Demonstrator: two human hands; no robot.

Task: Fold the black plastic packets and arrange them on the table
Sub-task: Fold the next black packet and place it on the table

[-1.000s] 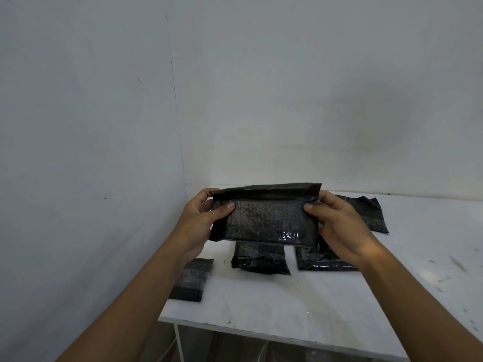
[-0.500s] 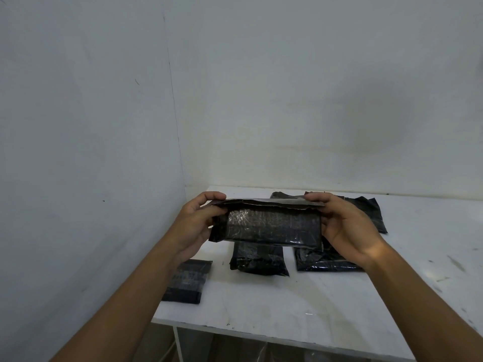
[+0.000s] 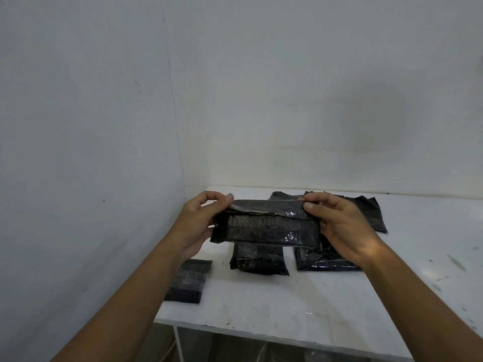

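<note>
since a second ago the top flap of the held packet (image 3: 266,227) has come over toward the person and now lies folded down across the upper front of the packet, where before it stood up along the far edge; both hands have moved up to that top edge. the left hand (image 3: 197,226) grips the packet's left end, fingers curled round it and the index fingertip pressing on the top left corner of the fold. the right hand (image 3: 342,226) pinches the top right corner between thumb and index finger, and its other fingers lie behind the packet's right end. the packet is held level, long side across, in the air above the white bench (image 3: 313,304), clear of its surface. on the bench below it lie more black packets: a front-left packet (image 3: 189,280) at the bench's left edge, partly hidden by the left forearm, a middle packet (image 3: 258,261) just under the held one, and a right packet (image 3: 326,259) beside it, partly covered by the right hand. farther back, the rear packets (image 3: 371,215) lie flat and overlapping near the back wall (image 3: 313,100). the bench sits in the corner, against the left wall (image 3: 78,152).
</note>
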